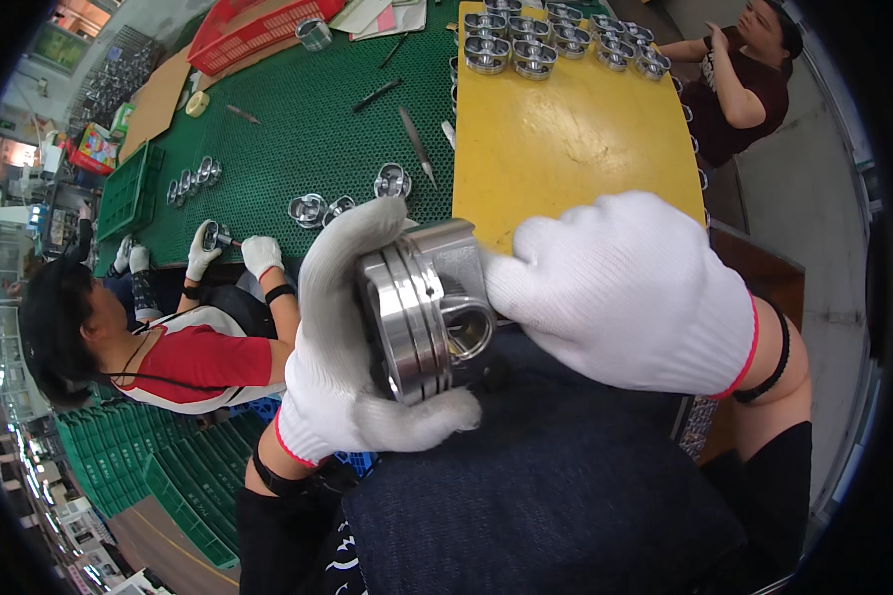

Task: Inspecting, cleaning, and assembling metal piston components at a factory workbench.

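A shiny metal piston with ring grooves and a round pin hole is held on its side above my lap. My left hand, in a white knit glove with a red cuff, grips it with fingers and thumb around the crown end. My right hand, gloved the same way, is closed, its thumb and fingertips up against the piston's skirt side. Whatever those fingers may hold is hidden. Just beyond my left hand, a few more pistons stand on the green mat.
A yellow board carries several pistons at its far end. On the green mat lie a pointed tool, a black pen-like tool and a red basket. One co-worker sits at left, handling a piston; another is at far right.
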A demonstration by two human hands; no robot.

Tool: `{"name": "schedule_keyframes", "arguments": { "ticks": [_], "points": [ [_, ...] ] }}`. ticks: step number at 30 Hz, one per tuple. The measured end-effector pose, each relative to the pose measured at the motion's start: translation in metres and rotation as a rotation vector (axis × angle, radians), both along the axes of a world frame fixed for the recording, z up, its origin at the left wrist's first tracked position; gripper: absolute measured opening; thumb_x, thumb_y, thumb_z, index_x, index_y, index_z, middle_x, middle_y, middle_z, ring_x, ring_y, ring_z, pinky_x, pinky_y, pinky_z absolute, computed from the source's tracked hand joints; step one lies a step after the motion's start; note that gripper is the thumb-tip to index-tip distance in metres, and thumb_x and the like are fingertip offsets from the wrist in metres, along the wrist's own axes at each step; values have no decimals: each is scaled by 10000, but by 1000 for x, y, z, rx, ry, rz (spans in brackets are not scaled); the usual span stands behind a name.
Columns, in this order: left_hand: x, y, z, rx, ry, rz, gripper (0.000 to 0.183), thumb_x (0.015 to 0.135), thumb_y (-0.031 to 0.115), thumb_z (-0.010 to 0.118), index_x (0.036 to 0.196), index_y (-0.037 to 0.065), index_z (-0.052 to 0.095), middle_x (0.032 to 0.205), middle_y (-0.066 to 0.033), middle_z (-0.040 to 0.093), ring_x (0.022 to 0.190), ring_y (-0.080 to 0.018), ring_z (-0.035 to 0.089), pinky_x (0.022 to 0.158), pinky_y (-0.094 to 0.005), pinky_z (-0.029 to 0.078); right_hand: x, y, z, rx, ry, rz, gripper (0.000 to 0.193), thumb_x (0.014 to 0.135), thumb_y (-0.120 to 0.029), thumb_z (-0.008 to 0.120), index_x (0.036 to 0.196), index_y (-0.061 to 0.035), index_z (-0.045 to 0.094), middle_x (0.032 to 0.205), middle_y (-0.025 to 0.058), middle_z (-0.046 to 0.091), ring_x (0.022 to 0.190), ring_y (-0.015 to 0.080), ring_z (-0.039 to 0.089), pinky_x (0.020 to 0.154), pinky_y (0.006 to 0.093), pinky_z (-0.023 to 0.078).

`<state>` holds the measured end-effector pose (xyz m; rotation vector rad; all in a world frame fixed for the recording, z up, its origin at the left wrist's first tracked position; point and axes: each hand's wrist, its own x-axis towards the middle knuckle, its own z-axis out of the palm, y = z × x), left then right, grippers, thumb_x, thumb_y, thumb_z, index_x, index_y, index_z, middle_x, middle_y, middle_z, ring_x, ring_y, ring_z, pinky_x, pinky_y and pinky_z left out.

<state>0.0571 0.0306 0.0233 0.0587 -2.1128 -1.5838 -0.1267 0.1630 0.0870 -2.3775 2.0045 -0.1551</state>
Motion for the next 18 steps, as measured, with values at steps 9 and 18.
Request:
{"name": "schedule_keyframes", "arguments": {
  "ticks": [9,18],
  "points": [
    [-15,12,34,1431,336,-53,854,754,301,786,1415,75,295,1324,-199,445,1112,-384,548,906,-472,521,-17,6,-42,-373,-1086,-63,286,835,-7,533,1107,25,614,969,113,693,659,174,647,581,292,509],
    [-25,15,-8,557,-307,164,1186,562,571,841,1409,15,223,1277,-126,430,1189,-227,472,991,-373,421,-37,20,-29,-245,-141,-15,355,702,-58,620,1050,-124,653,654,35,541,578,202,587,519,315,461]
  ]
}}
